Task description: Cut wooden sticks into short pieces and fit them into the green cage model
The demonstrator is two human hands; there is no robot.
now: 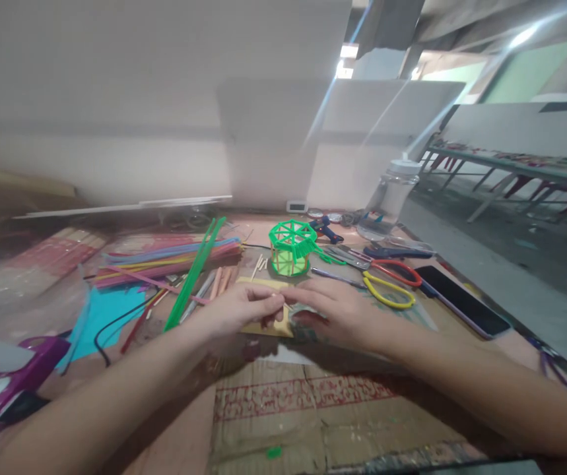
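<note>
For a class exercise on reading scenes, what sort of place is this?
Probably a craft workshop or craft classroom: coloured sticks and scissors lie near a small green frame, and another long table stands further off.

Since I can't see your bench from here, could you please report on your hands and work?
Left hand pinched, right hand meeting it at the fingertips, anything held too small to tell. Yellow piece beneath them. Green frame just beyond.
</note>
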